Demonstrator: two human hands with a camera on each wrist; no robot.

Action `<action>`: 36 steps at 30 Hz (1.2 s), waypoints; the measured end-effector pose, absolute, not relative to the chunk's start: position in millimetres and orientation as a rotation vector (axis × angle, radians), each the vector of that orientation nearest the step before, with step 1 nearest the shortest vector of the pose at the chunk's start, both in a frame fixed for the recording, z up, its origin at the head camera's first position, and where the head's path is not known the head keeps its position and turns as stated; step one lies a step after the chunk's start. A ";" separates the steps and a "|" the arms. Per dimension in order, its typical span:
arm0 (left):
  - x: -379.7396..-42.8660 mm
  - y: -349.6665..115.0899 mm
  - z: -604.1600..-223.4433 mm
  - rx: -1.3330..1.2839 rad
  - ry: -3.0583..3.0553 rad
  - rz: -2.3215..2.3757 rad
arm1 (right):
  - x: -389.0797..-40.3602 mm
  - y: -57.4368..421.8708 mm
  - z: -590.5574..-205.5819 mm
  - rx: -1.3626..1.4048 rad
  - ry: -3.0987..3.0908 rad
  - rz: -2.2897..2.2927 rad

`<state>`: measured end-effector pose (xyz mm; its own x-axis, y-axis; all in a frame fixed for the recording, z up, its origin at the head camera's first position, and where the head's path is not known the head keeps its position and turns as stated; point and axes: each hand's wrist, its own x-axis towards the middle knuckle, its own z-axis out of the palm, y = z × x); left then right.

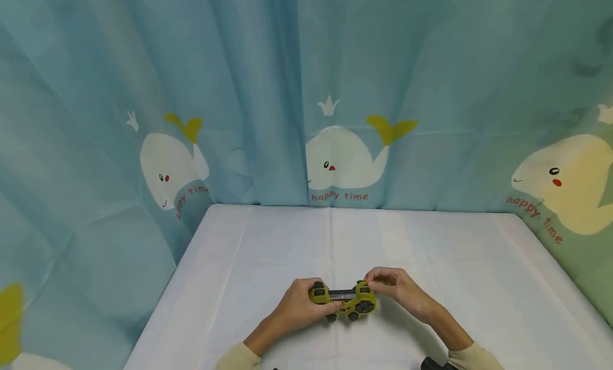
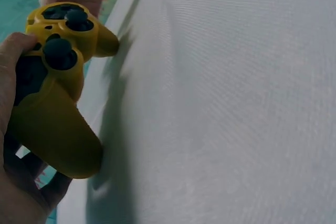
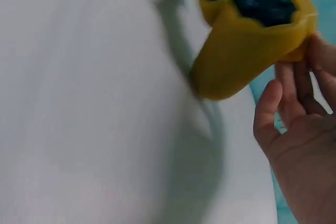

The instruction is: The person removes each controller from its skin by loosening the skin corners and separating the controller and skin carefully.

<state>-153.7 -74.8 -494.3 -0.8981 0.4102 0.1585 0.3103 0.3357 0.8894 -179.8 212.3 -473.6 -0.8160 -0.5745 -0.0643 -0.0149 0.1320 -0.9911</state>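
Observation:
A game controller (image 1: 365, 306) in yellow with black buttons and thumbsticks is held just above the white table. My left hand (image 1: 301, 305) grips its left side, with the thumb lying over the front near the middle. In the left wrist view the yellow handle (image 2: 60, 129) and both thumbsticks show, while part of the left fingers is hidden behind it. At the far right corner my right hand (image 1: 399, 290) touches the controller, its fingertips pinching the yellow edge. The right wrist view has the right handle (image 3: 231, 56) hanging free of the palm, blurred near the top.
White cloth (image 1: 287, 242) covers the table, with creases running across it. Blue-green curtains (image 1: 268, 93) printed with whales hang behind and at both sides. A dark object (image 1: 433, 363) sits by the right sleeve at the bottom edge.

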 end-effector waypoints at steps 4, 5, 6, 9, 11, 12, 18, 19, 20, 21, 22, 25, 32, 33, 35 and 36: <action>-151.2 -76.4 -493.5 0.662 2.492 1.591 | -171.4 208.2 -469.0 -0.564 1.999 -1.699; -150.0 -77.1 -493.5 0.661 2.492 1.577 | -170.0 207.0 -467.2 -0.601 2.010 -1.672; -149.0 -77.7 -493.6 0.663 2.491 1.569 | -168.7 205.6 -464.6 -0.648 2.032 -1.635; -147.7 -78.6 -493.0 0.681 2.490 1.548 | -166.7 201.6 -453.5 -0.817 2.159 -1.464; -148.0 -78.7 -492.4 0.680 2.478 1.551 | -167.3 197.5 -442.9 -0.943 2.293 -1.280; -148.5 -78.6 -492.2 0.681 2.472 1.553 | -167.5 195.0 -437.2 -0.997 2.363 -1.170; -151.6 -78.1 -493.4 0.683 2.432 1.580 | -167.3 183.5 -410.7 -1.159 2.571 -0.709; -151.9 -77.9 -493.7 0.683 2.427 1.587 | -167.0 183.0 -409.3 -1.159 2.576 -0.694; -152.3 -77.8 -493.9 0.682 2.423 1.592 | -166.7 183.1 -408.8 -1.157 2.578 -0.690; -152.6 -77.5 -494.0 0.682 2.419 1.596 | -166.4 183.6 -409.0 -1.156 2.577 -0.698; -152.9 -77.2 -494.0 0.683 2.415 1.599 | -165.6 184.2 -409.5 -1.152 2.576 -0.704; -153.5 -76.3 -493.3 0.693 2.411 1.588 | -162.8 185.5 -412.2 -1.169 2.566 -0.713; -153.7 -75.1 -491.9 0.732 2.434 1.566 | -158.9 182.9 -415.9 -1.108 2.475 -0.766; -153.9 -75.1 -492.0 0.736 2.435 1.566 | -158.7 181.7 -416.2 -1.105 2.474 -0.763; -154.1 -75.3 -492.2 0.739 2.431 1.566 | -158.3 179.4 -416.3 -1.114 2.478 -0.758; -154.2 -75.6 -492.2 0.740 2.431 1.564 | -158.4 178.5 -416.5 -1.115 2.477 -0.762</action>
